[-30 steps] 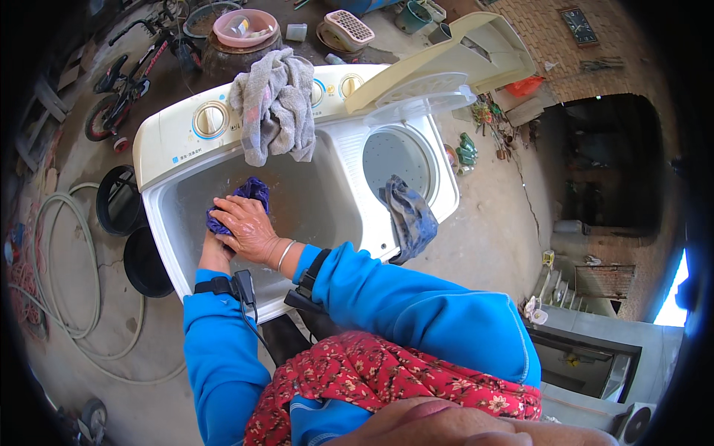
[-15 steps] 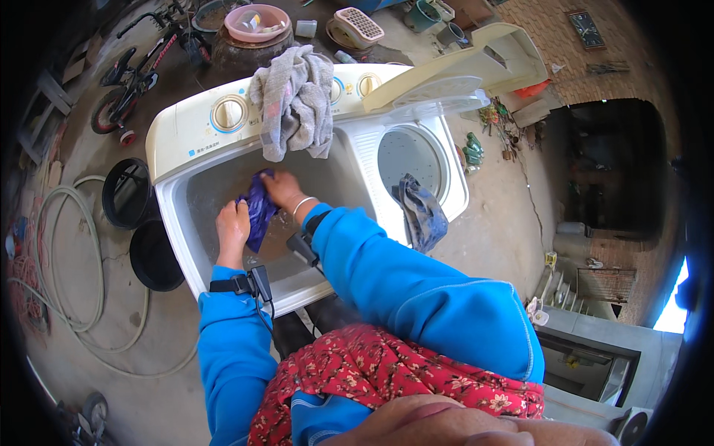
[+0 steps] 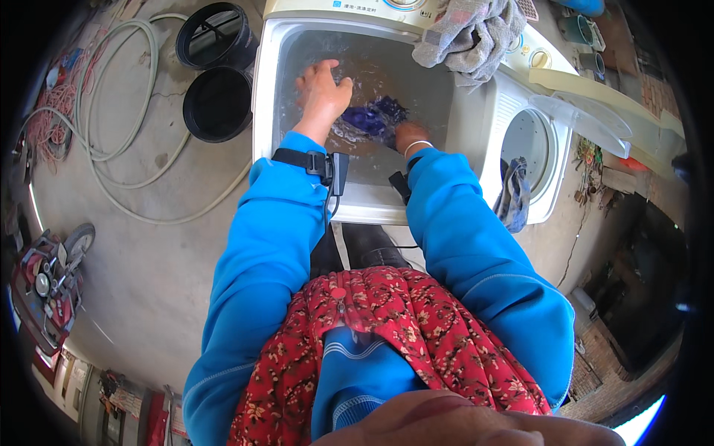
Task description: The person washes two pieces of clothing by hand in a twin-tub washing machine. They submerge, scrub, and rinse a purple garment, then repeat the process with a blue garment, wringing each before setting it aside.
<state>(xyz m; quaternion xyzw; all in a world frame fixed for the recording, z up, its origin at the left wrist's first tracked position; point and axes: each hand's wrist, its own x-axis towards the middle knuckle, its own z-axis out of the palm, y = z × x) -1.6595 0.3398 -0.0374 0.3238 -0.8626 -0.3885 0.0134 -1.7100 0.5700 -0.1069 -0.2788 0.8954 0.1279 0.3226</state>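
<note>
A dark purple cloth lies bunched and wet in the murky water of a washing machine tub. My right hand, with a white bangle at the wrist, grips the right end of the cloth low in the tub; its fingertips are hidden by cloth and water. Left of the cloth, my left hand is raised over the water, fingers spread and nothing in them. Over the control panel hangs a grey towel. A blue-grey patterned cloth drapes over the front rim of the spin tub.
Two black buckets stand against the machine's left side. A pale hose lies coiled on the concrete floor beside them. The spin tub's cream lid stands raised at the right. At far left is a motorcycle.
My left hand has let go of the purple cloth and opened. The cloth has gone down into the water with my right hand. My view has shifted, placing the machine higher and farther right.
</note>
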